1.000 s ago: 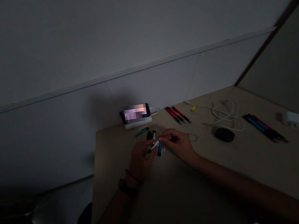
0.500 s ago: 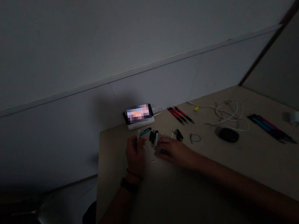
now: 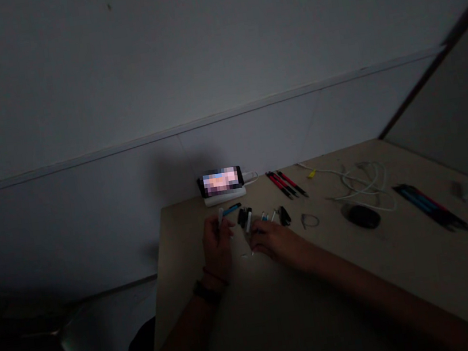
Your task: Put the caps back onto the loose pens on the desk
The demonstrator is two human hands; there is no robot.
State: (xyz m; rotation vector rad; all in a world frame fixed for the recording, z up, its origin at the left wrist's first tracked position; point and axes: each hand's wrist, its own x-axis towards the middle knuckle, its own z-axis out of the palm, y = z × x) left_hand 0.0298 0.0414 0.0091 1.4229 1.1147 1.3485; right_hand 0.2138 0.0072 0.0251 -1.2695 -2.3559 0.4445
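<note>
The left hand (image 3: 216,245) is raised and half closed, its fingers pinched on a small white pen part (image 3: 221,218), with a blue pen barrel (image 3: 232,210) just beyond. The right hand (image 3: 273,241) lies curled on the tabletop (image 3: 404,268) beside black pen pieces (image 3: 244,218); darkness hides whether it holds anything.

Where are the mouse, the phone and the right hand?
mouse (image 3: 362,217), head view, point on the top of its black shell.
phone (image 3: 221,181), head view, point on the blurred screen.
right hand (image 3: 274,241), head view, point on the back of the hand.
</note>
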